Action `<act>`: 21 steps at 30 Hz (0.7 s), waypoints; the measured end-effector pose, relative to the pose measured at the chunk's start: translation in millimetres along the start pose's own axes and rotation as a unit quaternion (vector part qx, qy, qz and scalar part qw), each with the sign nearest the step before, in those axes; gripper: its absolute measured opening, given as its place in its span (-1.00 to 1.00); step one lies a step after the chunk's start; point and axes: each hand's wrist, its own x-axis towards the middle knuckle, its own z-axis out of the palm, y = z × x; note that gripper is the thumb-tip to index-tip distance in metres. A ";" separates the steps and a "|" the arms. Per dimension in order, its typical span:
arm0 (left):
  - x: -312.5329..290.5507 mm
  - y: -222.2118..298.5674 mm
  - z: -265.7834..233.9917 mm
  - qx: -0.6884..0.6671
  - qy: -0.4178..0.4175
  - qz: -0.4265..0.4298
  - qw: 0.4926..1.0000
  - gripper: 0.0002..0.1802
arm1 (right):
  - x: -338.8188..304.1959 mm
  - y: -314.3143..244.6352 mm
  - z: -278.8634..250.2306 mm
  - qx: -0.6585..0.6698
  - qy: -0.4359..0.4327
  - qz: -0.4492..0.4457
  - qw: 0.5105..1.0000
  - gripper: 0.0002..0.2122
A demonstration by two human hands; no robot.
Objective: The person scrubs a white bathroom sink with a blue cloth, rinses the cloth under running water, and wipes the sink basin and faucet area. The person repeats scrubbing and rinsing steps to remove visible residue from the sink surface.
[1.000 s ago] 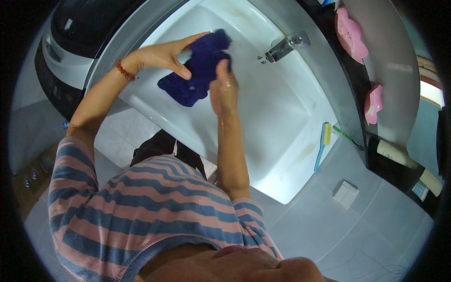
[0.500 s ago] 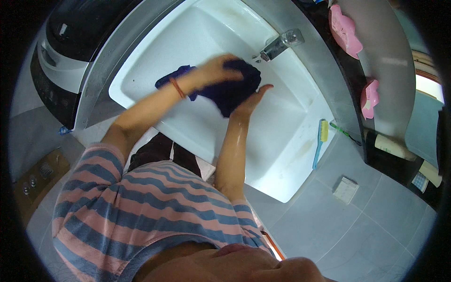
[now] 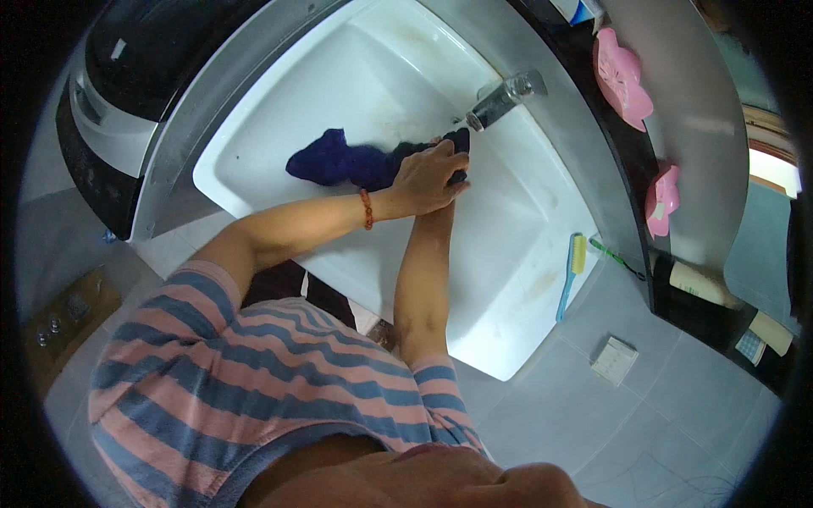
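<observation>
A dark blue cloth (image 3: 339, 162) is bunched up over the white washbasin (image 3: 279, 110), its loose end trailing to the left. My left hand (image 3: 423, 179), with a beaded bracelet at its wrist, closes over the gathered right end of the cloth. Beneath it my right hand (image 3: 442, 207) meets the same bunched part from the near side. Most of its fingers are covered by my left hand and the cloth. Both hands are together just short of the clear-and-metal tap (image 3: 506, 100).
On the basin's right rim lies a blue brush with yellow bristles (image 3: 577, 254), beside a green toothbrush (image 3: 614, 256). Two pink dishes (image 3: 622, 80) sit on the dark shelf (image 3: 622, 157). A black and silver appliance (image 3: 118, 118) stands at the left. A small white floor drain cover (image 3: 615, 361) is at the lower right.
My left hand has turned and closed over the cloth, covering my right hand, whose thumb was stretched out before. The spread-out cloth is now bunched, with its left end hanging loose.
</observation>
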 end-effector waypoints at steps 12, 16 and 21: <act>-10.1 4.3 -22.4 0.115 0.026 0.166 0.979 -0.68 | -25.5 -2.8 45.1 -0.059 0.081 -0.080 0.992 -0.60; 13.5 7.2 -25.3 0.094 -0.077 0.025 0.992 -0.74 | -2.7 20.0 39.7 -0.221 0.293 -0.046 0.929 -0.57; 50.9 -27.0 -11.9 0.087 0.018 -0.059 0.994 -0.74 | 2.2 25.7 73.6 -0.199 0.364 -0.002 0.910 -0.62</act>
